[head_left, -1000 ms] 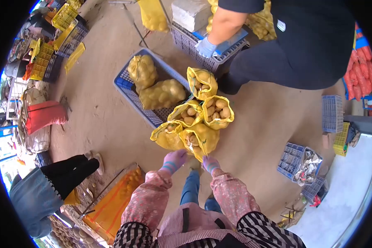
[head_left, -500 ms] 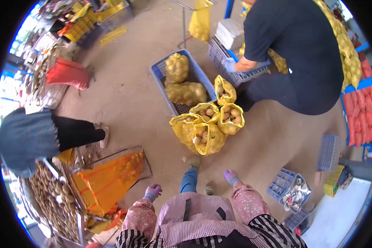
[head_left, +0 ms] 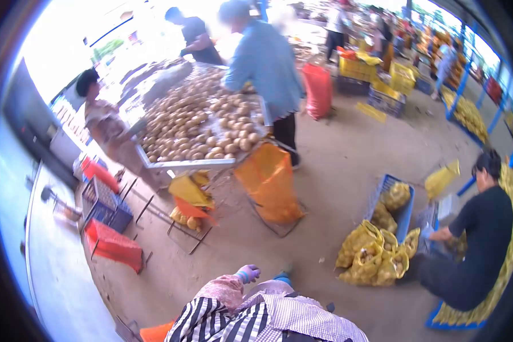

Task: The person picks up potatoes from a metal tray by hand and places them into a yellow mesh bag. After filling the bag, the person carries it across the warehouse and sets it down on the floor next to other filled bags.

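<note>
My left hand (head_left: 248, 273), in a purple glove with a teal cuff, hangs in front of my body at the lower middle of the head view. It holds nothing, and its fingers are loosely apart. My right hand is out of view. Farther ahead, an orange mesh sack (head_left: 271, 185) hangs open at the corner of a table (head_left: 191, 163) heaped with potatoes (head_left: 211, 128). Yellow mesh sacks of potatoes (head_left: 366, 261) stand on the floor to the right, beside a blue crate (head_left: 406, 214) holding more filled sacks.
A person in dark clothing (head_left: 479, 233) sits at the right by the sacks. Several people stand around the table, one in a blue shirt (head_left: 268, 68). A metal sack frame (head_left: 191, 239), a red sack (head_left: 114, 245) and dark crates (head_left: 108, 208) are at the left.
My view has swung left and up, bringing the potato table into the middle. The yellow sacks have shifted to the right of the view. My right hand has left the view.
</note>
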Available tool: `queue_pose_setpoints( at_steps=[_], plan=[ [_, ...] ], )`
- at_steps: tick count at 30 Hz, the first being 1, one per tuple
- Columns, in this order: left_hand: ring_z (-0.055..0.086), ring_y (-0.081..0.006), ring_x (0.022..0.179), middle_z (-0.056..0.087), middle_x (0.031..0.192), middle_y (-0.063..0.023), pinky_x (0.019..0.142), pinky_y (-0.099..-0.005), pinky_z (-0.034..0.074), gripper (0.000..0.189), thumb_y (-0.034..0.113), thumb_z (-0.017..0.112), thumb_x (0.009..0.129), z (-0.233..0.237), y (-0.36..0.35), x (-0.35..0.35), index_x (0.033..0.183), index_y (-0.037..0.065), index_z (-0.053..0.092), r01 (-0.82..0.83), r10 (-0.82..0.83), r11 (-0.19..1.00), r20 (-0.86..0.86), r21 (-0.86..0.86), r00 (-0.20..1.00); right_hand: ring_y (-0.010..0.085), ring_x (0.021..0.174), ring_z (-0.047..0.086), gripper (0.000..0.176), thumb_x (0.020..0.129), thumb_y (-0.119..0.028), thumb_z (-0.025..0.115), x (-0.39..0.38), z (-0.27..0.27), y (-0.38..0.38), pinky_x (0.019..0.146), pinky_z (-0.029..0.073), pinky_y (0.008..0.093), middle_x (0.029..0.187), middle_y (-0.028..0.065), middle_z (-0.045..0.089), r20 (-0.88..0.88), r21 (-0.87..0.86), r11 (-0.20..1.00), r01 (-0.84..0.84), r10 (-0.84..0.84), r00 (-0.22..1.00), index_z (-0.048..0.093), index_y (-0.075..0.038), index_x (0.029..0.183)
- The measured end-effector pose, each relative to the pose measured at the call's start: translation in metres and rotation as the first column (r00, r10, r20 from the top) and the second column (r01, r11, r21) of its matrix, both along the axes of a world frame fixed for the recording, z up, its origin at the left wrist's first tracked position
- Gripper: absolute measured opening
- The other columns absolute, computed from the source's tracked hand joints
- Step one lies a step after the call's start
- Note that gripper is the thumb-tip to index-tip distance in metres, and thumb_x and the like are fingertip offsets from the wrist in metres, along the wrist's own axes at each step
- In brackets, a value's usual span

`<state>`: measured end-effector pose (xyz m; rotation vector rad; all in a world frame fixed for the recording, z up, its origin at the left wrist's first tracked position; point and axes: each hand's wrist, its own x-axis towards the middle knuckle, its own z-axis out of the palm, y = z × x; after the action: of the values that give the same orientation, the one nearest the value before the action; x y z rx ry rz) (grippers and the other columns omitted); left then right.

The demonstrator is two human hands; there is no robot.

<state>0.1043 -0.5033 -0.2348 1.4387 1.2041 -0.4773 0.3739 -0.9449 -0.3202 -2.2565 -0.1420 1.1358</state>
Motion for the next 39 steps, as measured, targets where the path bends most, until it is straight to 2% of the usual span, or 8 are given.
queue_pose_setpoints(
  at_steps=[9,13,15,17,19,24,30,39],
  plan=[
    [0.073,-0.0232,0.084,0.075,0.108,-0.0079,0.066,-0.0390,0.057,0.038,0.032,0.058,0.103,-0.012,0.030,-0.240,0.134,0.012,0.061,-0.638,0.638,0.770,-0.006,-0.012,0.770,0.0292,0.103,0.071,0.026,0.094,-0.028,0.062,0.001,0.011,0.127,0.087,0.058,0.0432,0.109,0.0143,0.073,0.104,-0.451,0.468,-0.760,0.873,0.476,0.075,-0.009,0.107],
    [0.072,-0.0246,0.081,0.075,0.108,-0.0097,0.065,-0.0408,0.056,0.035,0.029,0.057,0.104,-0.022,0.054,-0.317,0.134,0.012,0.059,-0.786,0.787,0.614,-0.020,-0.065,0.616,0.0317,0.106,0.073,0.022,0.093,-0.026,0.064,0.000,-0.080,0.196,0.089,0.058,0.0463,0.113,0.0152,0.076,0.056,-0.597,0.094,-0.796,0.996,0.075,0.077,-0.012,0.104],
    [0.071,-0.0233,0.079,0.075,0.106,-0.0103,0.063,-0.0406,0.056,0.030,0.028,0.057,0.104,-0.029,0.056,-0.337,0.129,0.012,0.061,-0.850,0.851,0.525,0.011,-0.049,0.525,0.0347,0.101,0.073,0.021,0.090,-0.027,0.068,0.017,-0.139,0.221,0.088,0.058,0.0474,0.108,0.0149,0.076,0.366,-0.501,0.262,-0.825,0.928,0.073,0.075,-0.012,0.102],
    [0.071,-0.0230,0.076,0.075,0.105,-0.0105,0.060,-0.0401,0.056,0.028,0.028,0.057,0.104,-0.035,0.065,-0.373,0.127,0.012,0.061,-0.893,0.895,0.445,0.008,-0.067,0.446,0.0367,0.095,0.072,0.022,0.084,-0.028,0.074,-0.009,-0.029,0.351,0.087,0.057,0.0462,0.101,0.0158,0.075,0.231,-0.510,0.025,-0.860,0.967,-0.109,0.073,-0.013,0.100],
    [0.068,-0.0217,0.067,0.075,0.101,-0.0109,0.052,-0.0380,0.053,0.023,0.027,0.056,0.104,-0.029,0.073,-0.396,0.121,0.012,0.061,-0.945,0.948,0.318,0.018,-0.070,0.318,0.0233,0.066,0.067,0.037,0.096,-0.033,0.051,-0.050,0.007,0.460,0.065,0.054,0.0387,0.072,0.0092,0.071,0.126,-0.025,0.723,-0.691,0.688,0.715,0.070,-0.006,0.081],
    [0.067,-0.0206,0.064,0.074,0.098,-0.0101,0.049,-0.0354,0.052,0.022,0.028,0.059,0.104,-0.027,0.092,-0.439,0.120,0.013,0.061,-0.980,0.987,0.159,0.039,-0.122,0.155,0.0353,0.104,0.070,0.044,0.097,-0.048,0.057,-0.171,0.076,0.662,0.093,0.053,0.0438,0.106,0.0168,0.075,0.209,0.198,0.558,-0.806,0.779,0.591,0.074,-0.011,0.113],
    [0.071,-0.0231,0.073,0.074,0.101,-0.0110,0.053,-0.0349,0.054,0.030,0.032,0.064,0.102,-0.019,0.088,-0.433,0.124,0.012,0.061,-0.988,0.996,0.073,0.065,-0.139,0.064,0.0131,0.080,0.068,0.033,0.103,-0.032,0.052,-0.257,0.085,0.759,0.077,0.054,0.0312,0.098,0.0026,0.075,0.017,0.428,0.411,-0.805,0.887,0.462,0.073,-0.008,0.112],
    [0.074,-0.0278,0.085,0.074,0.104,-0.0169,0.073,-0.0403,0.061,0.036,0.029,0.064,0.101,-0.012,0.172,-0.429,0.120,-0.001,0.062,-0.993,0.968,0.109,0.225,0.041,0.115,0.0222,0.080,0.073,0.042,0.100,-0.037,0.053,-0.312,0.013,0.932,0.063,0.058,0.0397,0.108,0.0096,0.074,-0.321,0.330,0.749,-0.574,0.661,0.678,0.066,-0.005,0.123]
  ],
)
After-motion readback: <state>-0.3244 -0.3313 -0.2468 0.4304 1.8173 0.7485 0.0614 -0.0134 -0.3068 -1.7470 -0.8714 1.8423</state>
